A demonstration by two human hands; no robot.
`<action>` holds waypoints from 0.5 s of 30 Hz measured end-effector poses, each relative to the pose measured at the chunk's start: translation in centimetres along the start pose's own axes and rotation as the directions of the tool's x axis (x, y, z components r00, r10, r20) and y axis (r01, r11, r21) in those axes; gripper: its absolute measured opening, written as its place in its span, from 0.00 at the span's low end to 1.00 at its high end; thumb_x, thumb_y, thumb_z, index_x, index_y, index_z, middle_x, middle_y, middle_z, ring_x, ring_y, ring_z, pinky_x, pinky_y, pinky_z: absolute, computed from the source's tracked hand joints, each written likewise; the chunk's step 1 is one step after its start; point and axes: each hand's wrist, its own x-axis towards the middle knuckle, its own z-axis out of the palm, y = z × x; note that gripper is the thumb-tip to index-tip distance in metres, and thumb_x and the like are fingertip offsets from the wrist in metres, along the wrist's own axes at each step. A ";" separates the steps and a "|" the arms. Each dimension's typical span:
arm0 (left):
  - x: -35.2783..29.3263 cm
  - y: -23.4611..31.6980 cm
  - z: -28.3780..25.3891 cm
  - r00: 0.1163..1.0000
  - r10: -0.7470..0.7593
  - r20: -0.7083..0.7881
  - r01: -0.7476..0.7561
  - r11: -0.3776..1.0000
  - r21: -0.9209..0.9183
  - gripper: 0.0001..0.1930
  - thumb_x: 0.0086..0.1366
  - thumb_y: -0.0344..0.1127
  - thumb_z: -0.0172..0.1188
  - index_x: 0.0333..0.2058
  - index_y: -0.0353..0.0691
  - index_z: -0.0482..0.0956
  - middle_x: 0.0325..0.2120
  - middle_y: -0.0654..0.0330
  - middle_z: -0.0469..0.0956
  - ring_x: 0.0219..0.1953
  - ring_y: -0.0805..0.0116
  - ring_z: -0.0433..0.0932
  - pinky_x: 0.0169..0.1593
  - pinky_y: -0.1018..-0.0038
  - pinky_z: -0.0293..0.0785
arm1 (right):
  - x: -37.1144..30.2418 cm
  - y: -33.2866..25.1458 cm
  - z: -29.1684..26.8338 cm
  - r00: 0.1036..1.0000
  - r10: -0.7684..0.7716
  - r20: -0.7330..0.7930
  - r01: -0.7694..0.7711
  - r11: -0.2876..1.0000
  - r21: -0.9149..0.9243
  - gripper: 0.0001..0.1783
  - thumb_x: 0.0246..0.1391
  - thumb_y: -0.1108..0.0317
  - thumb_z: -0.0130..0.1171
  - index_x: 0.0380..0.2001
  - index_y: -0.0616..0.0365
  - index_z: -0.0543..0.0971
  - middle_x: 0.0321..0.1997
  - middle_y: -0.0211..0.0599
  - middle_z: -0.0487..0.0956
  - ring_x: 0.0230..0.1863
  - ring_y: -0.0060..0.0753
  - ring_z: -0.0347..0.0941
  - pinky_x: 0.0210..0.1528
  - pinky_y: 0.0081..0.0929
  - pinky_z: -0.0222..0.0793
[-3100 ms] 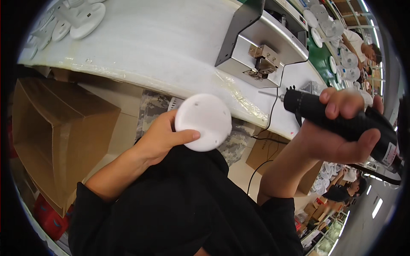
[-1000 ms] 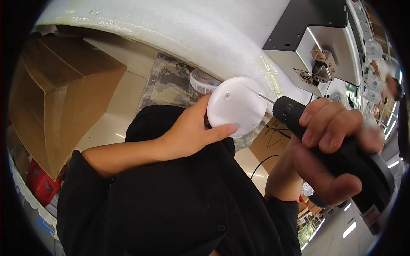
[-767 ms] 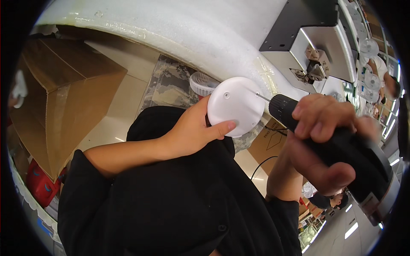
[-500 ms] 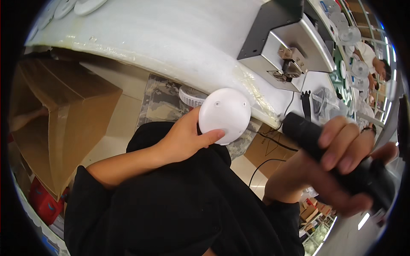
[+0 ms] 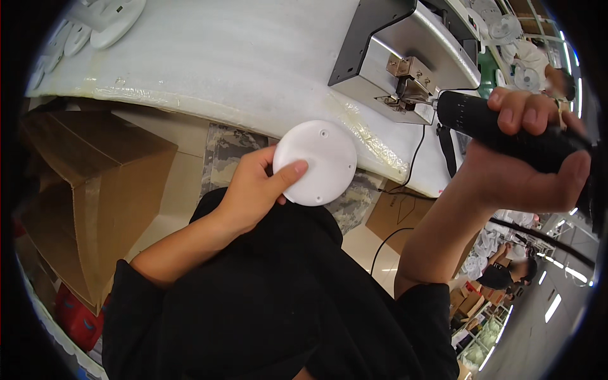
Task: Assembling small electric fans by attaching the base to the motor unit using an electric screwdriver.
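My left hand is closed on a round white plastic cover, thumb on top and fingers underneath. Small screw holes show near the cover's edge. It is held over my lap, just off the front edge of the bench. To the right, my right hand is wrapped round a black electric screwdriver. The screwdriver's bit points left, at the pickup block of a grey metal screw feeder. Whether the bit touches the block, I cannot tell. The screwdriver's rear end lies in the dark rim.
The white film-covered bench curves across in front of me. More white round parts lie at its far left. A large cardboard box stands to my left. Black cables hang by the bench edge. Other people are further off at right.
My right hand has brought the screwdriver up so its bit is at the feeder. The white cover has shifted slightly left and turned in my left hand.
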 end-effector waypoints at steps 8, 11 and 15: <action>1.1 0.3 0.3 1.000 0.013 0.006 -0.013 0.998 0.060 0.17 0.65 0.38 0.59 0.39 0.24 0.77 0.25 0.54 0.78 0.22 0.76 0.73 0.23 0.85 0.71 | -3.0 0.2 2.9 0.998 0.068 0.009 -0.068 0.987 0.146 0.30 0.49 0.40 0.48 0.44 0.53 0.71 0.24 0.25 0.70 0.19 0.23 0.68 0.28 0.29 0.65; 1.0 0.9 0.4 1.000 -0.002 0.022 0.000 0.996 0.088 0.14 0.66 0.34 0.56 0.39 0.24 0.76 0.25 0.54 0.79 0.22 0.75 0.74 0.24 0.84 0.72 | -3.5 0.2 3.9 0.998 0.063 -0.013 -0.060 0.989 0.137 0.30 0.49 0.40 0.48 0.45 0.53 0.70 0.24 0.24 0.70 0.20 0.22 0.69 0.29 0.28 0.66; 0.9 1.1 0.4 1.000 -0.024 0.006 0.023 0.994 0.108 0.14 0.66 0.34 0.57 0.39 0.24 0.76 0.26 0.54 0.79 0.23 0.74 0.74 0.25 0.83 0.72 | -3.0 -0.8 1.9 0.993 -0.104 -0.048 0.103 0.994 -0.033 0.30 0.49 0.41 0.48 0.44 0.54 0.71 0.24 0.24 0.70 0.21 0.22 0.69 0.30 0.28 0.66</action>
